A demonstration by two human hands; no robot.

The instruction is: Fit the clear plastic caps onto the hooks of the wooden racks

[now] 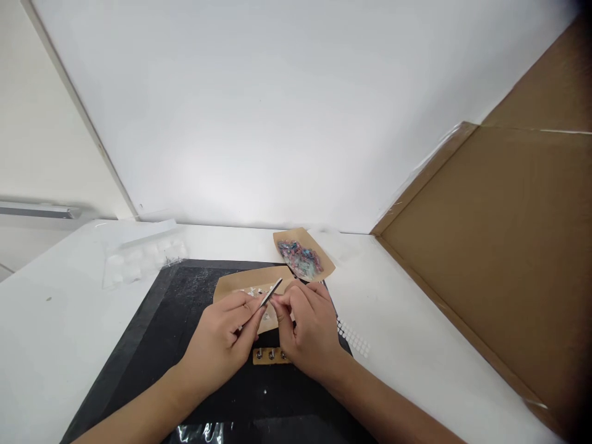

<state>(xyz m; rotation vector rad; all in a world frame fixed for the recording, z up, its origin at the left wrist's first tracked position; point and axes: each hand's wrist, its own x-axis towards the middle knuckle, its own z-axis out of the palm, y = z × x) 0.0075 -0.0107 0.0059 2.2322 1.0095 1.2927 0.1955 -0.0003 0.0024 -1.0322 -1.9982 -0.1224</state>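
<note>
My left hand [224, 330] pinches a thin, flat strip [272, 291], dark on one side and pale along its edge, which tilts up to the right. Close against it, my right hand [312, 327] has thumb and forefinger pressed together; whatever is between them is hidden. Beneath both hands lies a brown paper tray [226, 285] with small white pieces in it. Just below the fingers, a small wooden block [256, 361] carries a row of metal fittings, its right end covered by my right hand.
A black mat [152, 345] covers the middle of the white table [55, 320]. Behind sits another paper tray [326, 262] with small colourful packets [300, 258]. A clear plastic case [139, 262] lies left, white dots [356, 339] right. Cardboard [499, 259] walls the right side.
</note>
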